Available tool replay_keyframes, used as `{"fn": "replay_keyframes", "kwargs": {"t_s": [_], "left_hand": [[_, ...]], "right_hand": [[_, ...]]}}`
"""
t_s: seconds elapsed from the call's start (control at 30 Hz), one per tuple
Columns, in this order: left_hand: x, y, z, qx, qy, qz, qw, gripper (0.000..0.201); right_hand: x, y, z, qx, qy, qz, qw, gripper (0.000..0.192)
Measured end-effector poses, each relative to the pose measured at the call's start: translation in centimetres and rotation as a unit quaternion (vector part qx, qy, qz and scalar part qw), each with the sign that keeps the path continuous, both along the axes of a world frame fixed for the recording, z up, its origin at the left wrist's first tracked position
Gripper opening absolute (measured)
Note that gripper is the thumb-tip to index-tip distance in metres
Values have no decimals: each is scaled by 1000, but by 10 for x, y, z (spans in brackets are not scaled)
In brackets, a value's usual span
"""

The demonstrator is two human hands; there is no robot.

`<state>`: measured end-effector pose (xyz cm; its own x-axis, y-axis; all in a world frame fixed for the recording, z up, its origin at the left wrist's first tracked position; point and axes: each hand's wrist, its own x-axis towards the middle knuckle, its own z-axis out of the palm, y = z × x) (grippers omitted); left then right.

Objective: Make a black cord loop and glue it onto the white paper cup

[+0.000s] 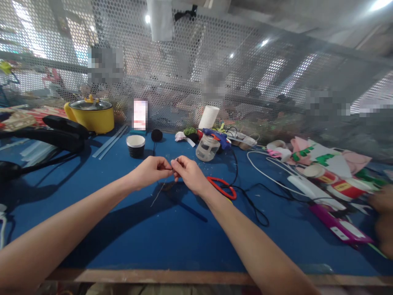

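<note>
the left hand [150, 170] and the right hand [188, 172] meet just above the middle of the frame, fingertips pinched narrow and nearly touching each other. between them they hold a thin needle or wire [174, 164], very small and hard to make out; its short visible part seems to point up and slightly right between the two pinches. a fine thread [158, 192] hangs from the pinch and slants down toward the lower left, ending over the blue table [172, 237]. both hands are about equally near the thin piece, the left gripping from the left side and the right from the right, so its long axis lies across the gap between the fingertips rather than along either forearm.

just right of the right wrist lie red-handled scissors [221, 186], flat on the table, with a black cable [248, 196] looping past them. above the hands, toward the upper middle, stand a black paper cup [135, 145], a ball of black yarn [156, 135], a clear glass jar [207, 148] and a blue glue gun [217, 136]. a yellow pot [90, 114] sits at the upper left beside a dark tool. at the right are a white power strip [303, 186], coloured paper scraps and a purple case [337, 227]; another person's hand [382, 205] shows at the right edge.
</note>
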<state>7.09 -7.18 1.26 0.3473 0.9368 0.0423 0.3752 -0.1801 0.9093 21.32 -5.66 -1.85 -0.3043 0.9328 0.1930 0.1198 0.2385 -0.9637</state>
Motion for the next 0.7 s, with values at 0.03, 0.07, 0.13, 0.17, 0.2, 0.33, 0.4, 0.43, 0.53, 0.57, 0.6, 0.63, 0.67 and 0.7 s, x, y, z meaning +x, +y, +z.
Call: {"fn": "replay_keyframes", "kwargs": {"t_s": [0.03,0.07,0.13,0.17,0.2,0.33,0.4,0.43,0.53,0.57,0.6,0.63,0.67,0.7], "left_hand": [[0,0,0,3,6,5,1000,8],[0,0,-1,9,12,11,1000,8],[0,1,-2,25,29,23,999,10],[0,2,-3,36,37,27,998,10],[0,2,-4,46,46,29,997,10],[0,3,-6,68,54,30,996,11],[1,2,-6,57,37,34,997,11],[1,1,-5,46,27,36,998,11],[1,-2,-1,5,-5,35,999,11],[1,-2,0,-9,-14,36,999,11],[2,-3,0,-23,-21,37,999,11],[2,-3,1,-36,-29,38,998,12],[2,-3,1,-46,-36,40,997,12],[2,-3,1,-54,-43,42,997,13]], "right_hand": [[0,-1,0,7,-10,-3,1000,30],[0,-1,1,14,-20,-8,1000,30],[0,-2,1,27,-34,-18,999,29],[0,-2,1,32,-38,-23,998,29],[0,-3,1,36,-41,-27,998,29],[0,-3,1,35,-43,-32,998,29],[0,-4,2,37,-45,-35,998,29],[1,-4,2,38,-47,-37,997,29],[1,-5,4,44,-50,-41,997,30],[1,-5,4,46,-52,-41,997,30],[1,-5,4,48,-54,-41,997,30],[0,-5,4,49,-57,-41,996,30],[0,-5,4,50,-60,-41,996,30],[0,-4,4,49,-60,-42,996,30]]}}
